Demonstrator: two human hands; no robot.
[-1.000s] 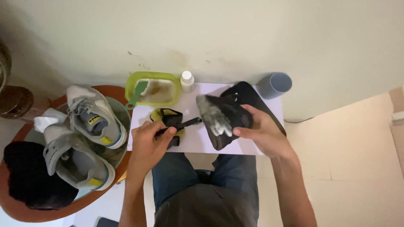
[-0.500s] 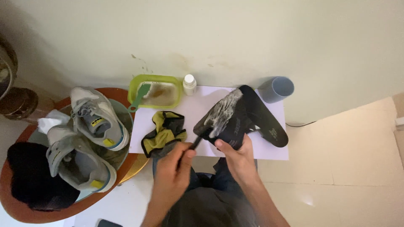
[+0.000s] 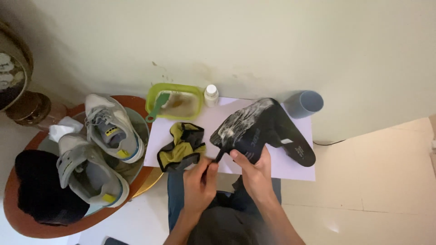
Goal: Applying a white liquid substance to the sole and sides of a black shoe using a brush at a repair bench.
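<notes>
- Scrubbing set-up: right hand [image 3: 255, 174] grips the black insole [image 3: 247, 131] by its near end, tilted above the white sheet [image 3: 290, 165]; left hand [image 3: 200, 179] is closed on a thin dark brush handle [image 3: 219, 156] touching the insole's foamy face.
- Risk: soapy surface may slip from the grip.
- Risk: suds could drip onto the sheet or the person's lap below.
- Second insole [image 3: 293, 143] lies just beside; stray strokes may nudge it off the edge.

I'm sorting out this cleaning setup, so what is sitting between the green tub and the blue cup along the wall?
In the head view, a small white bottle stands right beside the green tub. Then comes the soapy tip of the black insole, then the blue cup.
</notes>
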